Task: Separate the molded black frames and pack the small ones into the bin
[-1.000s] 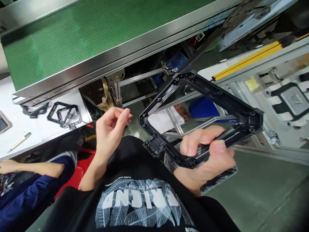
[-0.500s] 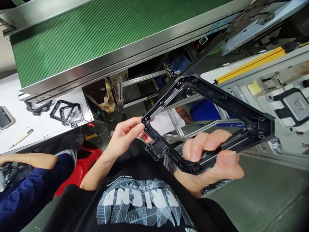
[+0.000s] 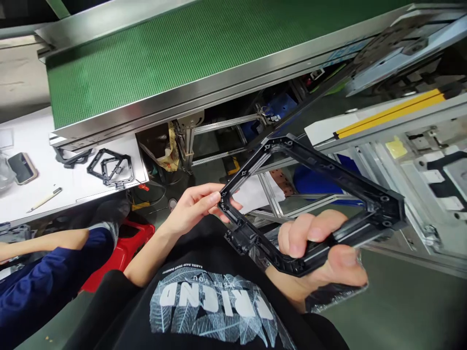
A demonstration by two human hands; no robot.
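Observation:
I hold a black plastic frame (image 3: 328,170) with screw holes in front of my chest. My right hand (image 3: 321,253) is wrapped round the frame's near bar, thumb underneath. My left hand (image 3: 199,206) pinches the frame's left corner with its fingertips. The frame is tilted, its far corner pointing up and away. Below it is my black printed shirt (image 3: 215,306).
A green conveyor belt (image 3: 175,53) in a steel frame runs across the top. To the left, a white table (image 3: 44,180) bears more black frames (image 3: 111,167), a phone (image 3: 22,167) and a pen (image 3: 44,199). A co-worker's blue sleeve (image 3: 47,282) is at lower left. A machine with a yellow strip (image 3: 390,112) stands right.
My left hand, free a second ago, moved right and took hold of the frame's left corner. The view shifted slightly; the right hand kept its grip.

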